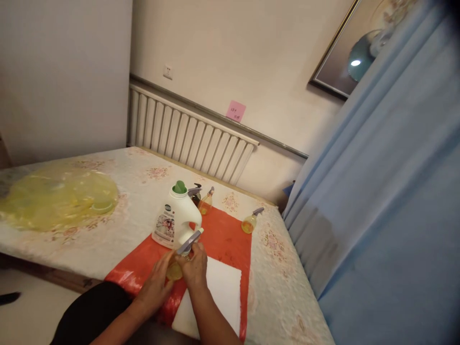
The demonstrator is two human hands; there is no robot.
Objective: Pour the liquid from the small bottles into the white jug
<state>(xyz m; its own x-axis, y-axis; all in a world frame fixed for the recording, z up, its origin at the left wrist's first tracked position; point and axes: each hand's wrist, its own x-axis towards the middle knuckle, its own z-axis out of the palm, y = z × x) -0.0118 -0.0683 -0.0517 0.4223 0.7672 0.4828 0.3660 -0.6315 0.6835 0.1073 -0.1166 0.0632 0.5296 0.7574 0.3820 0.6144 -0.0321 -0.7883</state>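
A clear spray bottle (174, 272) with yellowish liquid and a grey trigger head (189, 242) is between my hands, near the front of the table. My left hand (157, 280) wraps the bottle's body from the left. At its neck, just under the trigger head, the fingers of my right hand (195, 268) are closed. Directly behind stands a white detergent jug (183, 215), uncapped, with a green spout in its mouth. The bottle's lower part is partly hidden by my fingers.
A red sheet (226, 235) and white paper (224, 290) lie on the flowered tablecloth. More spray bottles stand behind, one (249, 223) at right, one (206, 204) near the jug. A yellow plastic bag (61, 196) lies left, a green cap (102, 205) by it. A blue curtain (377, 182) hangs right.
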